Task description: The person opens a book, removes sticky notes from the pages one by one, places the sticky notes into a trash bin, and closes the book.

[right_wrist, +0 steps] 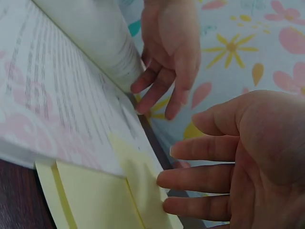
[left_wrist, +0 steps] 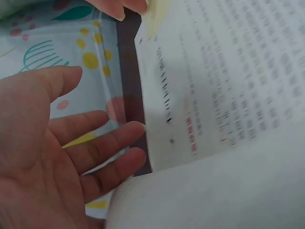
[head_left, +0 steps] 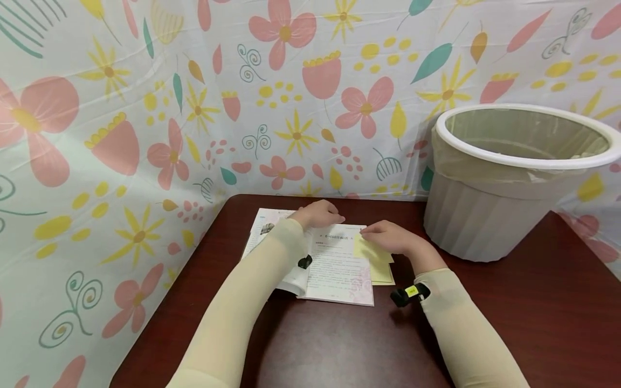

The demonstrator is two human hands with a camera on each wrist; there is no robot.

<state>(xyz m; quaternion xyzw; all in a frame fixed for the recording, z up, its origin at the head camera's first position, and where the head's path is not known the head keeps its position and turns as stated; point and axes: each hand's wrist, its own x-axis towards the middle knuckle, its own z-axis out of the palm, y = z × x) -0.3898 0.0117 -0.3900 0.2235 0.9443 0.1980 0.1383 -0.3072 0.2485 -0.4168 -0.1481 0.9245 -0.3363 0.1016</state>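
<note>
An open book (head_left: 335, 272) with printed pages lies on the table. My left hand (head_left: 319, 214) is over its top edge, and the left wrist view shows the fingers (left_wrist: 107, 148) spread and loosely bent, holding nothing. A left-side page (left_wrist: 214, 191) curves up beside those fingers. My right hand (head_left: 392, 238) is at the book's upper right corner, fingers extended, fingertips at a yellow sticky note (right_wrist: 138, 167) on the page. Whether they touch it I cannot tell. More yellow note sheets (right_wrist: 90, 195) stick out from under the book's right side.
A grey waste bin (head_left: 480, 215) with a white rim and a clear liner stands on the dark red table (head_left: 359, 345), right of the book. Behind the table hangs a flower-patterned cloth (head_left: 320, 134), which also covers the left side.
</note>
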